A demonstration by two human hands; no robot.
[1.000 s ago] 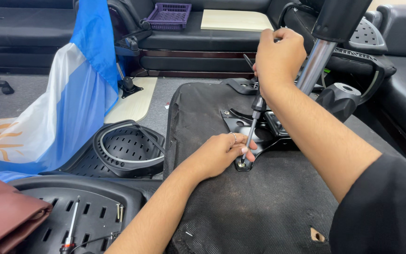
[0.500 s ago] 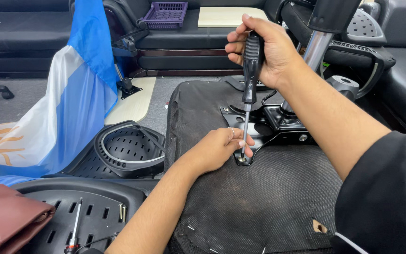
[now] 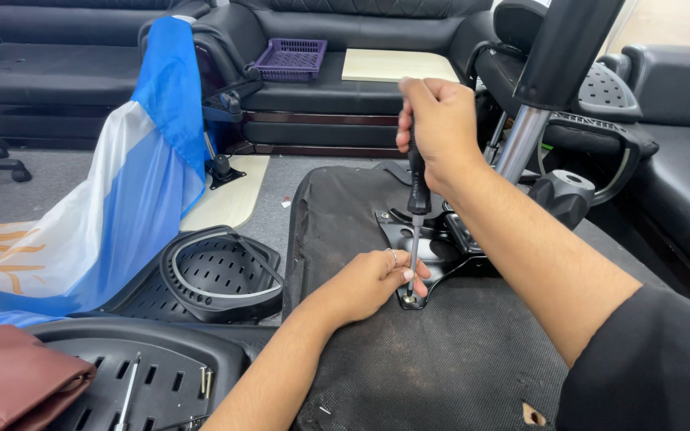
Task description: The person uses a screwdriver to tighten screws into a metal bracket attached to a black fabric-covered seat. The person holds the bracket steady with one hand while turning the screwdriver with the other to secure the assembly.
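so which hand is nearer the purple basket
Right. The right hand grips the screwdriver just below the basket; the left hand sits lower, at the screw.
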